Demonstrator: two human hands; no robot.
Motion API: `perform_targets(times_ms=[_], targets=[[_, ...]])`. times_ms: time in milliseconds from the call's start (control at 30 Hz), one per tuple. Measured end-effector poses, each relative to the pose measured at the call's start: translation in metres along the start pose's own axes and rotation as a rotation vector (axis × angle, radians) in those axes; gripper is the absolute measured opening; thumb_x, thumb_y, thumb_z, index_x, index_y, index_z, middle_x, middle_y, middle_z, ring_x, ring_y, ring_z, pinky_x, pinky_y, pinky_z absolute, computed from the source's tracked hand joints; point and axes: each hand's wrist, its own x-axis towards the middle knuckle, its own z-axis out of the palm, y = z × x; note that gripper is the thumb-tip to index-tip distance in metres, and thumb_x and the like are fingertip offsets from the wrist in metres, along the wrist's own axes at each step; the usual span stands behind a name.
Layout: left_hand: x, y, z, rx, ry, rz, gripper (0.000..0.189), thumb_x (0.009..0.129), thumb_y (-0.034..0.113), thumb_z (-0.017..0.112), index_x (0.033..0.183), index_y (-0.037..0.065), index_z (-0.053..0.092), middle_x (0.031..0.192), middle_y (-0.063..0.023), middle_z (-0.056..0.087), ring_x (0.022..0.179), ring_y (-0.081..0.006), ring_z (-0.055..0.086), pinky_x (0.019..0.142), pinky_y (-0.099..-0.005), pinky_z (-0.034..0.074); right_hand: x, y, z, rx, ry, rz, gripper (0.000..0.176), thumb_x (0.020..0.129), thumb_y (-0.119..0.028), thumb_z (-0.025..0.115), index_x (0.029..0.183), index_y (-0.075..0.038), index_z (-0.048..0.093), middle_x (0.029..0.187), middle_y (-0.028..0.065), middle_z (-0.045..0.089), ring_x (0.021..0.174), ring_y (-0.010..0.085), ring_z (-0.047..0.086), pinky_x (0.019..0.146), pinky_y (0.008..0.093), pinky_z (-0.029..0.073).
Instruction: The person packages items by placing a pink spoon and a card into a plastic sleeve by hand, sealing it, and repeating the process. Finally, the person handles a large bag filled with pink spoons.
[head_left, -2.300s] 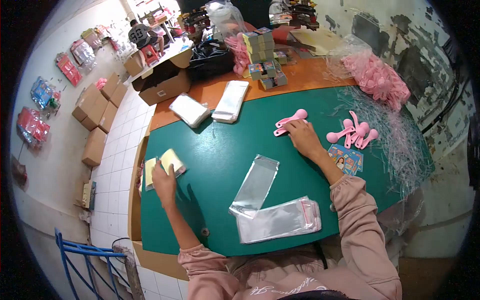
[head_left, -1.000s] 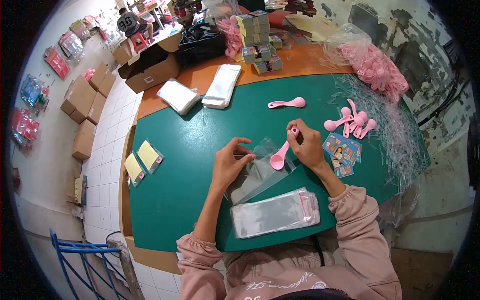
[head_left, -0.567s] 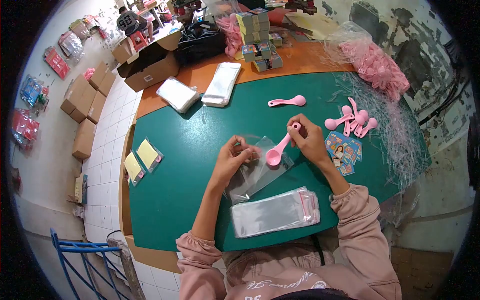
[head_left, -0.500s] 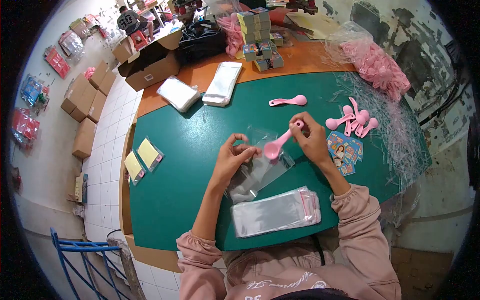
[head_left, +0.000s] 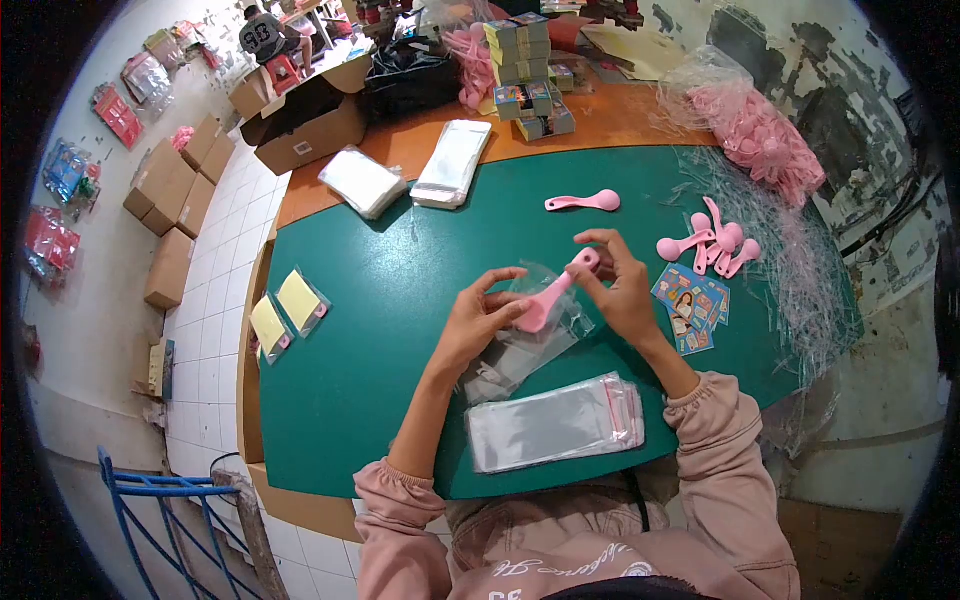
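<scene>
A pink measuring spoon (head_left: pixel 548 298) slants over a clear plastic bag (head_left: pixel 520 355), its bowl overlapping the bag's upper part. My right hand (head_left: pixel 622 285) pinches the end of the spoon's handle. The bag's mouth side is gripped by my left hand (head_left: pixel 478 318), whose fingertips are right beside the spoon's bowl. Closer to my body lies a stack of clear bags (head_left: pixel 545 430) with a red-lined edge. Beyond my hands a single pink spoon (head_left: pixel 583 201) rests on the green table. Several more pink spoons (head_left: pixel 722 240) are heaped to the right, above some blue printed cards (head_left: pixel 692 308).
Two packed bags with yellow cards (head_left: pixel 300 298) lie at the table's left. Two bag stacks (head_left: pixel 450 165) sit at the back near bundled cards (head_left: pixel 522 98). A sack of pink spoons (head_left: pixel 755 135) and plastic scraps (head_left: pixel 790 270) line the right. A person (head_left: pixel 270 40) sits far back.
The spoon has moved down and left, so its bowl is now at my left fingertips and over the bag. My right hand has followed, still holding the handle.
</scene>
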Motion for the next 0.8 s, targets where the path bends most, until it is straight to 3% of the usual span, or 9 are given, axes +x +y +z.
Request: perform_targets(times_ms=[100, 233, 333, 400, 467, 533, 600, 667, 800], targets=[[-0.001, 0.001, 0.004, 0.037, -0.064, 0.058, 0.038, 0.084, 0.014, 0.058, 0.118, -0.001, 0.047, 0.09, -0.0071, 0.063, 0.079, -0.0076, 0.056, 0.07, -0.0217, 0.046, -0.006, -0.005, 0.01, 0.122, -0.015, 0.121, 0.023, 0.079, -0.012, 0.063, 0.094, -0.002, 0.049, 0.07, 0.0069, 0.06, 0.06, 0.0093, 0.057, 0.052, 0.0235, 0.045], [-0.006, 0.007, -0.007, 0.102, -0.172, -0.059, 0.034, 0.09, 0.025, 0.05, 0.107, -0.004, 0.056, 0.088, -0.0049, 0.062, 0.079, -0.007, 0.055, 0.07, -0.0212, 0.046, -0.006, -0.011, 0.008, 0.183, 0.037, 0.115, 0.021, 0.08, -0.01, 0.063, 0.088, -0.001, 0.046, 0.067, 0.0065, 0.06, 0.057, 0.0094, 0.057, 0.051, 0.0222, 0.046], [-0.006, 0.015, -0.004, 0.104, -0.158, 0.004, 0.035, 0.091, 0.027, 0.047, 0.099, -0.004, 0.061, 0.086, -0.0048, 0.061, 0.076, -0.0084, 0.056, 0.071, -0.0217, 0.046, -0.008, -0.015, 0.006, 0.183, -0.112, 0.156, 0.025, 0.085, -0.022, 0.057, 0.095, -0.001, 0.051, 0.082, 0.0121, 0.06, 0.073, 0.0154, 0.06, 0.064, 0.0286, 0.048], [-0.006, 0.024, 0.0, 0.067, -0.105, -0.009, 0.031, 0.092, 0.023, 0.046, 0.097, -0.004, 0.061, 0.08, -0.0043, 0.061, 0.07, -0.0062, 0.054, 0.063, -0.0177, 0.044, -0.01, -0.022, 0.01, -0.182, -0.289, -0.38, 0.039, 0.089, -0.038, 0.046, 0.105, -0.003, 0.055, 0.105, 0.0173, 0.054, 0.095, 0.0235, 0.054, 0.081, 0.0364, 0.043], [-0.008, 0.035, 0.004, -0.021, -0.127, 0.053, 0.031, 0.092, 0.022, 0.045, 0.098, -0.005, 0.06, 0.081, -0.007, 0.062, 0.071, -0.0077, 0.056, 0.064, -0.0187, 0.046, -0.011, -0.036, -0.002, -0.066, -0.366, -0.311, 0.05, 0.089, -0.047, 0.037, 0.112, -0.007, 0.056, 0.113, 0.0174, 0.047, 0.106, 0.0297, 0.045, 0.091, 0.0399, 0.035], [-0.012, 0.044, 0.002, -0.112, -0.14, 0.106, 0.031, 0.093, 0.021, 0.043, 0.099, -0.005, 0.06, 0.082, -0.0096, 0.063, 0.072, -0.0092, 0.059, 0.065, -0.0197, 0.048, -0.007, -0.047, -0.04, -0.197, -0.256, -0.217, 0.04, 0.086, -0.039, 0.049, 0.109, -0.006, 0.056, 0.105, 0.0154, 0.051, 0.099, 0.0302, 0.048, 0.086, 0.0373, 0.039], [-0.019, 0.051, -0.01, -0.071, -0.119, 0.132, 0.032, 0.094, 0.022, 0.04, 0.102, -0.004, 0.056, 0.091, -0.0174, 0.063, 0.078, -0.0166, 0.063, 0.071, -0.0282, 0.052, -0.013, -0.04, -0.088, -0.423, -0.175, 0.16, 0.038, 0.077, -0.029, 0.062, 0.105, -0.005, 0.057, 0.098, 0.0149, 0.051, 0.095, 0.0303, 0.049, 0.083, 0.0365, 0.04], [-0.018, 0.047, -0.024, -0.074, -0.123, 0.117, 0.031, 0.094, 0.021, 0.04, 0.102, -0.004, 0.056, 0.091, -0.0186, 0.063, 0.078, -0.0179, 0.063, 0.071, -0.0293, 0.053, -0.038, 0.002, -0.132, -0.874, -0.03, 0.165, 0.039, 0.068, -0.021, 0.068, 0.101, -0.003, 0.057, 0.099, 0.0153, 0.052, 0.092, 0.0304, 0.05, 0.08, 0.0366, 0.041], [-0.013, 0.042, -0.026, 0.035, -0.107, 0.051, 0.031, 0.093, 0.021, 0.042, 0.102, -0.005, 0.056, 0.09, -0.0171, 0.063, 0.081, -0.0172, 0.063, 0.071, -0.0272, 0.052, -0.058, 0.031, -0.153, -0.845, -0.034, 0.165, 0.039, 0.067, -0.022, 0.069, 0.099, -0.002, 0.057, 0.093, 0.0165, 0.055, 0.085, 0.0311, 0.054, 0.08, 0.0373, 0.041]])
